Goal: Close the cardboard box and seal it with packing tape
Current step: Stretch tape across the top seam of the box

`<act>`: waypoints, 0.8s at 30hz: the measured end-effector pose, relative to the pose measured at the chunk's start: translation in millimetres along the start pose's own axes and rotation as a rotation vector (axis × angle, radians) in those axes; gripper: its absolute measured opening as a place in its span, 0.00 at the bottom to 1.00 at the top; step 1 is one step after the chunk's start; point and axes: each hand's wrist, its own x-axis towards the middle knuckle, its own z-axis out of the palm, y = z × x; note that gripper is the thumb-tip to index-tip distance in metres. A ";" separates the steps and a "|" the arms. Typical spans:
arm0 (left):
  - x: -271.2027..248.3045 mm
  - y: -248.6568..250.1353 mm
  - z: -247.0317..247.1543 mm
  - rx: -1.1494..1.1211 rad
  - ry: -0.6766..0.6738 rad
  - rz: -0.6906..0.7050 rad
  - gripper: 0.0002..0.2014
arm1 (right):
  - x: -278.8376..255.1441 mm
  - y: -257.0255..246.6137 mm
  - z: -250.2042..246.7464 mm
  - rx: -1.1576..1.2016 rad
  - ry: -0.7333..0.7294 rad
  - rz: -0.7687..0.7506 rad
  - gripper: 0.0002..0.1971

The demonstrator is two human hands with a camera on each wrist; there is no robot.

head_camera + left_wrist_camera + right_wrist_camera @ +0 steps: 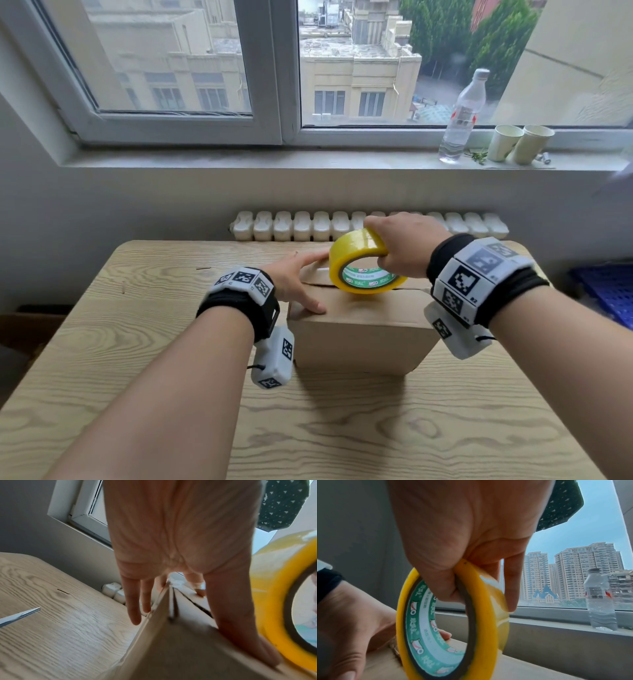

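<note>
A brown cardboard box (359, 329) stands on the wooden table (137, 342), its top flaps folded down with a seam (197, 601) between them. My left hand (298, 277) lies flat on the box's left top edge, thumb on the near flap, fingers straight (135, 601). My right hand (400, 250) grips a yellow roll of packing tape (359, 263) with a green-and-white core (423, 622), held upright on the box top over the seam. The thumb goes through the core and the fingers (511, 582) lie over the outer band.
A pair of scissors (18, 616) lies on the table left of the box. On the windowsill stand a water bottle (462, 116) and two paper cups (517, 142). A white radiator (308, 226) runs behind the table. A blue crate (609, 291) sits at the right.
</note>
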 end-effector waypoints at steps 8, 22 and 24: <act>3.0 4.8 -5.5 0.130 -0.026 -0.067 0.61 | -2.3 2.5 -5.4 0.024 0.030 -0.029 0.17; 4.3 25.3 1.4 0.375 -0.109 -0.117 0.70 | -2.4 1.8 7.0 0.309 0.069 0.057 0.19; 4.0 29.7 1.8 0.396 -0.114 -0.140 0.71 | -2.6 2.8 8.6 0.351 0.100 0.076 0.18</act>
